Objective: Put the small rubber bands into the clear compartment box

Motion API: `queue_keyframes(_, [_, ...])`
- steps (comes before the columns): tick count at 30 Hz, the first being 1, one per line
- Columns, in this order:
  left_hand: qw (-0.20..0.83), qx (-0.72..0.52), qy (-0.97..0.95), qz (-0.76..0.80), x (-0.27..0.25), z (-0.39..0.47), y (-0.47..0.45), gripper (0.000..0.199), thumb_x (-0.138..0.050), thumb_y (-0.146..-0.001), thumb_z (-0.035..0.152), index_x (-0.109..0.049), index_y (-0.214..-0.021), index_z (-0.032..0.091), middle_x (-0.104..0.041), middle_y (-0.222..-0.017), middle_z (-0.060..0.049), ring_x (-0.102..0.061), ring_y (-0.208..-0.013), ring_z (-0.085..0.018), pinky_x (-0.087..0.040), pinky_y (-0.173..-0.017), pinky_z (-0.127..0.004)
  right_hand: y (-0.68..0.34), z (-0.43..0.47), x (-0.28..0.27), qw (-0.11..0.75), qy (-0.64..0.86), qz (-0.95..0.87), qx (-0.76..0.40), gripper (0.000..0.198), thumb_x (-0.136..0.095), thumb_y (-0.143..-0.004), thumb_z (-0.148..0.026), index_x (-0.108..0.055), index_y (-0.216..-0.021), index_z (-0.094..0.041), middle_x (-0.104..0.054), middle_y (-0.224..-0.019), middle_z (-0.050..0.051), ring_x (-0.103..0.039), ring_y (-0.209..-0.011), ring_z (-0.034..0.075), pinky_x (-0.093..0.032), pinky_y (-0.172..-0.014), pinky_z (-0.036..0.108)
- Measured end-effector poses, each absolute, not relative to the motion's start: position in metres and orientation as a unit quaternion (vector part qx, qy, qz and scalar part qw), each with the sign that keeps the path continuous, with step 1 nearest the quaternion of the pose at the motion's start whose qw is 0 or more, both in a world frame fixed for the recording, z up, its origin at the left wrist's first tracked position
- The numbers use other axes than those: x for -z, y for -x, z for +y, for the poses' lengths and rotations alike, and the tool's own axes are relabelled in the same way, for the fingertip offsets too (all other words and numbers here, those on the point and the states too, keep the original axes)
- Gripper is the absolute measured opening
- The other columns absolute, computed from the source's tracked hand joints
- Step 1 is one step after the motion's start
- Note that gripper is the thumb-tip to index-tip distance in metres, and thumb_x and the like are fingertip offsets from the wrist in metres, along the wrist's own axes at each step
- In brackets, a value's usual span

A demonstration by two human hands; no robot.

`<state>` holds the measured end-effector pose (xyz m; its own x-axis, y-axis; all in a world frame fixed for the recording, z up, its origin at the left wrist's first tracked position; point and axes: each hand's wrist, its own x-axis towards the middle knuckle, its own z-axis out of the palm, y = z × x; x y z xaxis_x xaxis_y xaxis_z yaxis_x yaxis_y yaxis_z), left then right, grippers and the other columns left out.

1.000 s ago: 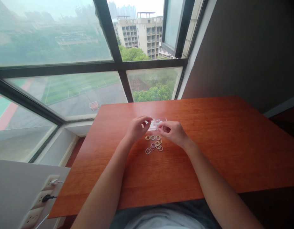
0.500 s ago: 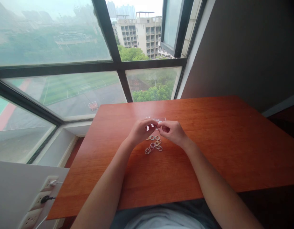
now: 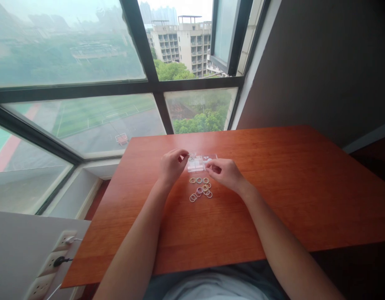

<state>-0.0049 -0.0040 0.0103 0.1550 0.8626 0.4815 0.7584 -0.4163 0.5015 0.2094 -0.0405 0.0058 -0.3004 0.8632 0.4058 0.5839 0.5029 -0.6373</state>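
Observation:
My left hand (image 3: 173,166) is closed in a pinch at the left edge of a clear plastic box (image 3: 196,169). A small ring shape shows by its fingertips inside the box, but I cannot make out whether the fingers grip it. Close to the box's right side, my right hand (image 3: 226,173) is also pinched, and what it holds, if anything, is too small to name. The box has compartments, and a clear flap (image 3: 213,156) like a lid extends to its right. Just in front lie several thin pale rings (image 3: 199,180), three in a row and others overlapping in a loose cluster (image 3: 206,188).
A reddish-brown wooden table (image 3: 292,183) carries everything. Windows with dark frames (image 3: 117,88) rise behind it, one pane swung outward. Wall sockets with plugs (image 3: 58,261) are at the lower left, beside the table's edge.
My left hand has moved left, away from the right hand, to the box's left edge. The box and the row of rings are now uncovered. My right hand has barely moved.

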Motion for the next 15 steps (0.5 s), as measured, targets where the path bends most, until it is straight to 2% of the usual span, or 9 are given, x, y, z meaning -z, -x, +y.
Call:
queue_keyframes(3, [0.049,-0.359,-0.736,0.571,-0.01,-0.002,0.011,0.008,-0.061,-0.08,0.025,-0.068,-0.08,0.021,-0.069,-0.075,-0.001,-0.06,-0.062,-0.013,-0.042,-0.06,-0.023,-0.209,-0.041,-0.006,0.358,0.465,-0.786,-0.194,0.007,-0.06,-0.078,-0.019,-0.066,-0.077,-0.019,-0.053,-0.056,-0.005,-0.046,-0.052,0.008,-0.034,-0.055,0.02])
queue_keyframes(15, [0.081,-0.331,-0.727,0.596,0.007,0.005,0.007,0.015,-0.059,-0.079,0.024,-0.068,-0.09,0.023,-0.072,-0.086,0.0,-0.06,-0.064,-0.014,-0.043,-0.063,-0.025,-0.208,-0.039,0.001,0.337,0.465,-0.791,-0.211,0.005,-0.061,-0.077,-0.02,-0.066,-0.077,-0.019,-0.053,-0.057,-0.005,-0.046,-0.053,0.008,-0.032,-0.054,0.02])
